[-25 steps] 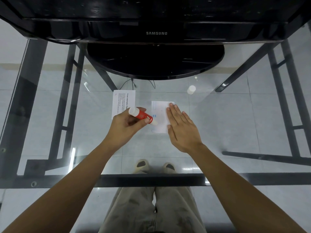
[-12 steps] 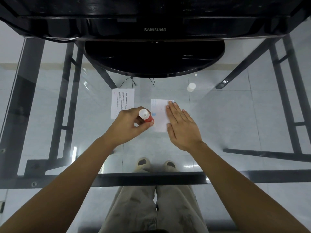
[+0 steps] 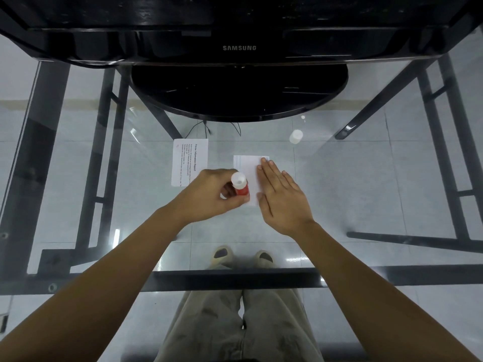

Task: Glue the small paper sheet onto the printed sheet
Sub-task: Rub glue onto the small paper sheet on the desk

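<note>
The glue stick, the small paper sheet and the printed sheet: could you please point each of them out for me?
glue stick (image 3: 242,188), head view, on its red body below the white end.
small paper sheet (image 3: 247,165), head view, on its bare middle strip.
printed sheet (image 3: 189,159), head view, on its printed text.

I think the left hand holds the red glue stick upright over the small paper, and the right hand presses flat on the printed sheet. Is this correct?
Not quite. In the head view the right hand presses flat on the small paper, not on the printed sheet, which lies apart to the left, untouched. The rest holds: the left hand holds the red glue stick upright at that paper's left edge.
</note>
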Tool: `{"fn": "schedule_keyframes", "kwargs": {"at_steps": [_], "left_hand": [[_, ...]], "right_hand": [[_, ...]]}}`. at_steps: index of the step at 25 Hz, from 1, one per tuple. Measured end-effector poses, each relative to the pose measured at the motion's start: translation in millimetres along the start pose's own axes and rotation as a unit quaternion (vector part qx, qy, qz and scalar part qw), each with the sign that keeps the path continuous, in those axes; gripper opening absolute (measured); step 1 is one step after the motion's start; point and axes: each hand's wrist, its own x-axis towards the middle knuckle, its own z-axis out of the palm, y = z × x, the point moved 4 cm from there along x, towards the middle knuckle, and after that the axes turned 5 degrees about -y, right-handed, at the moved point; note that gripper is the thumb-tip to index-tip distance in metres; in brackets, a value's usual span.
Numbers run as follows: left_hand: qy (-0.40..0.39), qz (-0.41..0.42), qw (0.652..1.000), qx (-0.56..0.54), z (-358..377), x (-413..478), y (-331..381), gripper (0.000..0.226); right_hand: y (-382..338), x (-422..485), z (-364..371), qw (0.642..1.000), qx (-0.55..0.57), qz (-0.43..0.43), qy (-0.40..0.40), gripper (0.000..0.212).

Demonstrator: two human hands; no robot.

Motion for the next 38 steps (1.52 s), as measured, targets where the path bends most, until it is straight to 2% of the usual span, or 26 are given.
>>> {"fn": "schedule_keyframes", "kwargs": {"at_steps": [2, 5, 9, 13, 14, 18, 23, 27, 31, 32, 36, 38], "left_hand": [[-0.002, -0.006, 1.000, 0.014, 0.3, 2.0, 0.2, 0.024], [0.046, -0.021, 0.999, 0.005, -6.9, 4.1, -2.5, 0.023], [-0.012, -0.012, 1.000, 0.005, 1.6, 5.1, 0.4, 0.022], [0.074, -0.050, 0.996, -0.013, -16.8, 10.2, -8.8, 0.022], [0.068, -0.046, 0.996, -0.022, -16.1, 10.4, -8.0, 0.023], [-0.041, -0.003, 0.999, -0.029, 0.5, 10.0, 1.3, 0.022], [0.050, -0.028, 0.998, -0.017, -21.7, 23.5, -5.2, 0.021], [-0.038, -0.008, 0.999, -0.013, -6.9, 21.2, 0.7, 0.023], [0.055, -0.051, 0.997, -0.011, -25.2, 29.0, -9.5, 0.020], [0.060, -0.052, 0.997, -0.011, -26.3, 30.3, -9.1, 0.020], [-0.014, -0.029, 0.999, 0.005, -14.3, 30.9, -2.3, 0.022], [0.031, -0.054, 0.998, -0.001, -22.3, 34.6, -8.4, 0.020]], "right_hand": [[0.1, 0.2, -0.4, 1.000, 0.003, 0.001, 0.001, 0.057], [1.2, 0.0, 0.9, 1.000, 0.003, 0.003, -0.001, 0.057], [1.0, 0.2, 0.5, 1.000, 0.007, -0.002, 0.000, 0.057], [1.4, 0.1, 0.5, 1.000, 0.003, 0.001, 0.005, 0.057], [1.0, 0.1, 0.7, 1.000, 0.002, 0.000, 0.006, 0.057], [0.7, 0.0, 0.7, 1.000, 0.003, -0.002, 0.009, 0.056], [1.2, 0.3, 1.1, 1.000, -0.002, 0.000, 0.011, 0.057], [1.4, -0.4, 0.9, 1.000, 0.006, -0.001, 0.020, 0.057], [1.2, -0.6, -0.4, 0.999, 0.029, 0.002, 0.033, 0.057], [1.4, -0.3, -0.8, 0.999, 0.033, 0.002, 0.035, 0.056], [1.0, -0.6, -0.9, 0.999, 0.030, -0.003, 0.035, 0.055], [1.2, -0.4, -0.8, 0.999, 0.031, -0.001, 0.037, 0.054]]}}
